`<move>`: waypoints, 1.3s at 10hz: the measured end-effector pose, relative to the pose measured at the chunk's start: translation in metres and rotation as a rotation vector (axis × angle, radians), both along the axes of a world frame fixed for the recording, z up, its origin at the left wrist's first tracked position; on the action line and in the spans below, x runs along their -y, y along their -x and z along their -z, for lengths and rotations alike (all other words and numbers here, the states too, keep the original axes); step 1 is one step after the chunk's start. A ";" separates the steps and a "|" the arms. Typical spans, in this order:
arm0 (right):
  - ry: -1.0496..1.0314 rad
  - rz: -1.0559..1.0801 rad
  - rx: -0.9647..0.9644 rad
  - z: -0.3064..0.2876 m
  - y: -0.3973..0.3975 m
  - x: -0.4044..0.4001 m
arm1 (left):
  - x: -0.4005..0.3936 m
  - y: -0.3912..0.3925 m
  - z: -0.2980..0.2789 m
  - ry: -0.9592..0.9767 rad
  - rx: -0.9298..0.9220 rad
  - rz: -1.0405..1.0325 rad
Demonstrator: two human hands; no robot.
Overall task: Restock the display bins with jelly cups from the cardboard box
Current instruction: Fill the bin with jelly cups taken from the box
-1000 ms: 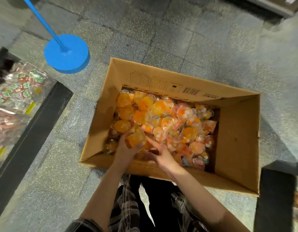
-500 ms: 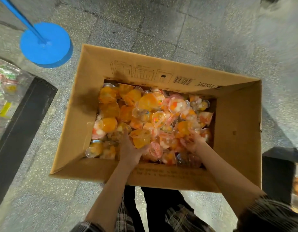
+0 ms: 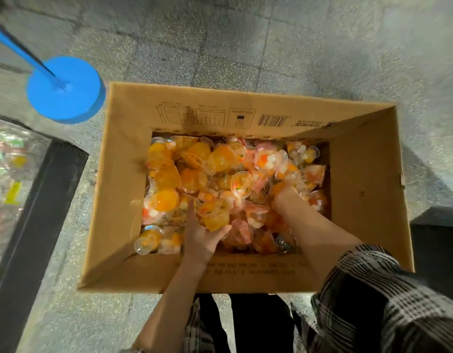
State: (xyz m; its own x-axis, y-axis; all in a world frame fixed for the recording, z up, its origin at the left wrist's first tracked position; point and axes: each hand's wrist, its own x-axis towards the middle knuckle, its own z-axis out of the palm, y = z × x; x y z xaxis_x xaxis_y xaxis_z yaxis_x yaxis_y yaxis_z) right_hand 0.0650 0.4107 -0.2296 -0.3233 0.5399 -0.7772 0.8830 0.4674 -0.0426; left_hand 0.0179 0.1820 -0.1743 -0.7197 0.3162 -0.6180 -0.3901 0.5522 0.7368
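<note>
**Operator:** Report the position of the cardboard box [image 3: 368,189] and its contents.

**Inspector:** It sits open on the speckled floor [image 3: 220,47], flaps raised on all four sides. The jelly cups [image 3: 220,174] fill its bottom in a loose heap: clear cups with orange, yellow and pink contents.

**Operator:** State of the left hand [image 3: 203,235].

**Inspector:** It is inside the box at the near wall. Its fingers [image 3: 191,212] are curled around an orange jelly cup [image 3: 215,220]: the forefinger runs up the cup's left side and the thumb closes under its lower right edge. Just left of the forefinger lies a cup with a large yellow filling [image 3: 165,200]; beyond the fingertips the heap continues toward the printed far flap.

**Operator:** State of the right hand [image 3: 286,200].

**Inspector:** It is pushed into the heap to the right of the left thumb, well apart from it. Only its back and wrist show; the fingers are buried among the cups, so whether they are apart or closed on anything cannot be determined. The plaid sleeve [image 3: 385,301] covers the arm above the forearm.

**Operator:** Items outside the box.

**Inspector:** Far left of the left fingers, a blue round base [image 3: 67,98] with a blue pole [image 3: 14,44]. Below it, a black-framed display bin [image 3: 39,200] holds wrapped items, probably sweets; that area is blurred.
</note>
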 end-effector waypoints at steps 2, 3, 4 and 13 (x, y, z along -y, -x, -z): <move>0.125 1.157 -0.465 -0.065 -0.040 0.041 | -0.014 -0.003 -0.024 -0.079 0.042 0.004; 0.293 1.049 -0.663 -0.101 -0.065 0.050 | -0.026 -0.004 -0.037 -0.145 0.062 0.097; 0.273 0.948 -0.868 -0.147 -0.103 0.051 | -0.049 -0.011 -0.057 -0.161 0.059 0.213; -0.674 1.683 -1.361 -0.297 -0.642 0.166 | -0.163 -0.534 -0.215 -0.816 0.213 1.463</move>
State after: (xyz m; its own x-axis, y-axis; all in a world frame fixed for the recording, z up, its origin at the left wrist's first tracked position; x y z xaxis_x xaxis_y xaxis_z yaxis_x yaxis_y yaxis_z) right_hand 0.7066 0.2448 0.0672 0.5498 0.8085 -0.2101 -0.0393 -0.2262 -0.9733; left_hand 0.5518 0.3446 0.0407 0.5141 0.8577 -0.0088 -0.0551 0.0433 0.9975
